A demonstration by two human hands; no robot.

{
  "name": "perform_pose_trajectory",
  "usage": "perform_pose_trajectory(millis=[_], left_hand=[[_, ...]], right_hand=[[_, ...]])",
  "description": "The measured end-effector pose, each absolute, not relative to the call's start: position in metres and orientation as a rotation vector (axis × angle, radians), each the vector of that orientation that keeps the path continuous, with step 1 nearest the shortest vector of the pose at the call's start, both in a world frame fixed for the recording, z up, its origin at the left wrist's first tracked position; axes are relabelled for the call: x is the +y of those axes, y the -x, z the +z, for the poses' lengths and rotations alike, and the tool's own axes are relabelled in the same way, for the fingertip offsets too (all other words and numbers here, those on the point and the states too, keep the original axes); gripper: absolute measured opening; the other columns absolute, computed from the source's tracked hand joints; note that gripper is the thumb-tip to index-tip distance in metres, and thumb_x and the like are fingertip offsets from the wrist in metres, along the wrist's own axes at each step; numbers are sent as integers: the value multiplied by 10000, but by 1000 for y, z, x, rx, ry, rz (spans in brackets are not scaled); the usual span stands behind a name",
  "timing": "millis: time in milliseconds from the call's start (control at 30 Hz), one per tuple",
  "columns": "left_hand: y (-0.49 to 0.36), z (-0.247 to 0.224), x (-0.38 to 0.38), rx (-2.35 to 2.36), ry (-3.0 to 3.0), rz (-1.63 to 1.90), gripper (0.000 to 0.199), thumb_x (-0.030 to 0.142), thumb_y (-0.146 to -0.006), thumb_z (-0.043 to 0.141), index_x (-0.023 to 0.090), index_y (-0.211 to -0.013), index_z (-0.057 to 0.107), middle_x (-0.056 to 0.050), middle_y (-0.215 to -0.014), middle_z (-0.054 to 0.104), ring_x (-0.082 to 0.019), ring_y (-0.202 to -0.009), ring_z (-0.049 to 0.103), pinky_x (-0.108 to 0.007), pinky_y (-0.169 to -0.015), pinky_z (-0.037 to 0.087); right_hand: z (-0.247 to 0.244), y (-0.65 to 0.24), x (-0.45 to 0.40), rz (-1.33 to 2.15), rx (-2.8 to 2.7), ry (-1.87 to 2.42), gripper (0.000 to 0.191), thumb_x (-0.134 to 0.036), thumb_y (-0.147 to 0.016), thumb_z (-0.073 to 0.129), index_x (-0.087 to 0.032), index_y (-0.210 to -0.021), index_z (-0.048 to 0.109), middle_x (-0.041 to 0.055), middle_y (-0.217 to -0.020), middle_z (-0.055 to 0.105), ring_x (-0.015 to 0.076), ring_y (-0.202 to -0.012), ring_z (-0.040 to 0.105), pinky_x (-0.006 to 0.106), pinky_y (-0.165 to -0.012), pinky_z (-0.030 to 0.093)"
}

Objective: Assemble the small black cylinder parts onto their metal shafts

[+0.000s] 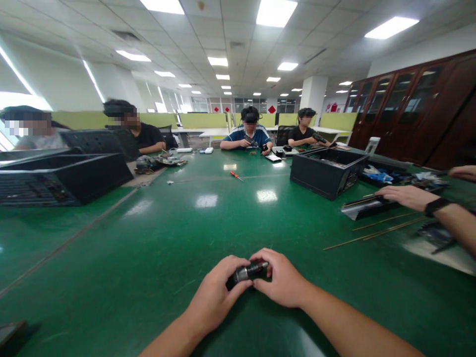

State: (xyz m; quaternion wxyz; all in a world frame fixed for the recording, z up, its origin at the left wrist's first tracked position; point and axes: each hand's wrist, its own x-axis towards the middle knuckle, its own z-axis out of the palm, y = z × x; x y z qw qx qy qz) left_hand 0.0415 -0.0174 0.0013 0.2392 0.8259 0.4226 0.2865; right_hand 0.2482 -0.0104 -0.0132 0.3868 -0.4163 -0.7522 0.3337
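Observation:
Low in the middle of the head view is a black cylindrical tool point(245, 272) with a silver ring and a narrow tip pointing right. It looks like a small power driver, but its exact kind is unclear. My left hand point(215, 290) wraps round its thicker end, which is partly covered by the fingers. Curled about the slim end is my right hand point(280, 280), with its thumb and forefinger close to the left fingertips. Both hands are just above the green tabletop point(156, 263).
An orange screwdriver point(234, 174) lies mid-table. Black computer cases stand at right point(323, 171) and left point(67, 173). Thin brass-coloured rods point(375, 233) lie near a co-worker's hand point(409, 197) resting on a metal channel point(359, 208). Several people sit around the table.

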Motion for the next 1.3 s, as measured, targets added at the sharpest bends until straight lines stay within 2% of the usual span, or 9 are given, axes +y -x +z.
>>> perform_pose_trajectory(millis=[200,400,600,1300], left_hand=[[-41,4,-17,1084,-2256,794,283,292,-944,540,291,-1223,585,-40,-1088,623,-174,-1017,600,-305,-910,481],[-41,3,-17,1184,-2249,885,281,273,-897,600,280,-1178,615,-27,-1058,667,-178,-979,632,-305,-886,507],[-37,-1,-14,1235,-2232,931,314,324,-850,681,289,-1159,641,-13,-1060,705,-174,-967,660,-290,-882,516],[-38,2,-16,1223,-2285,1014,319,300,-846,672,268,-1163,655,-45,-1060,711,-190,-970,671,-312,-887,541]], right_hand=[[-14,-248,-9,836,-1915,1059,238,-138,-703,696,-199,-928,647,-7,-885,625,134,-778,577,224,-655,437],[-9,-247,-12,855,-1885,1070,224,-170,-747,692,-204,-965,657,7,-903,638,140,-776,578,230,-647,436],[-8,-245,-12,850,-1866,1058,105,-217,-822,666,-203,-923,689,5,-842,638,133,-729,554,239,-650,410],[-7,-247,-11,837,-1880,1061,106,-254,-885,606,-188,-901,687,3,-811,630,135,-733,544,246,-671,388]])
